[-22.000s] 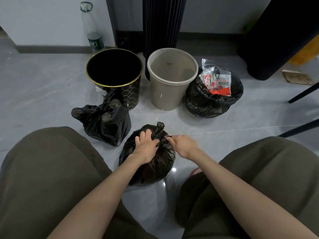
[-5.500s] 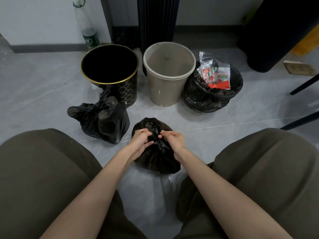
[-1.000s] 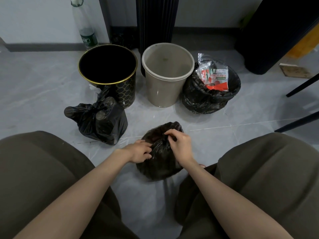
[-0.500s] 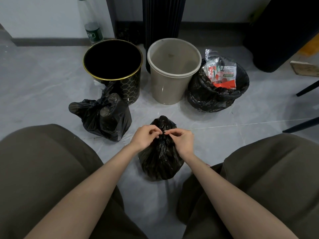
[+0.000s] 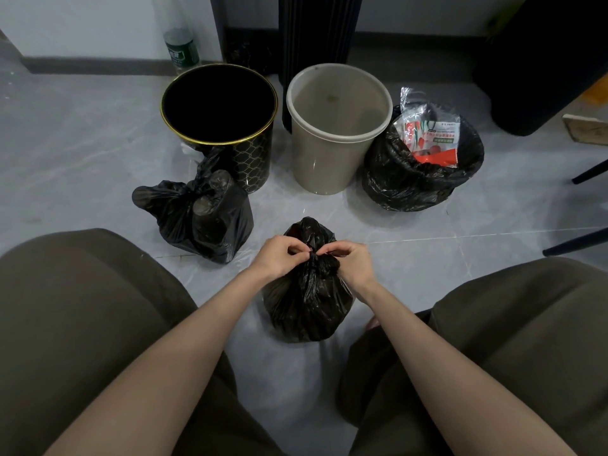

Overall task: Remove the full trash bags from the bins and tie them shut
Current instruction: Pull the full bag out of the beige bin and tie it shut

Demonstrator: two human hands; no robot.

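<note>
A small black trash bag [image 5: 306,301] stands on the floor between my knees. My left hand [image 5: 279,256] and my right hand [image 5: 350,263] each pinch the bag's gathered neck at a knot. A second black bag [image 5: 200,215], tied, lies to the left in front of the black bin with the gold rim [image 5: 218,126]. The beige bin [image 5: 335,133] beside it holds nothing. At the right a third bin stands lined with an open black bag [image 5: 418,172] holding plastic wrappers [image 5: 431,136].
A plastic bottle [image 5: 181,51] stands by the wall behind the black bin. A dark ribbed column [image 5: 316,31] rises behind the bins, a large dark object [image 5: 543,60] fills the back right, and thin black furniture legs [image 5: 575,241] cross the floor at the right.
Both hands have come together at the top of the near bag; its neck is now drawn into a tight knot, where a second ago the bag leaned and the hands were apart on it.
</note>
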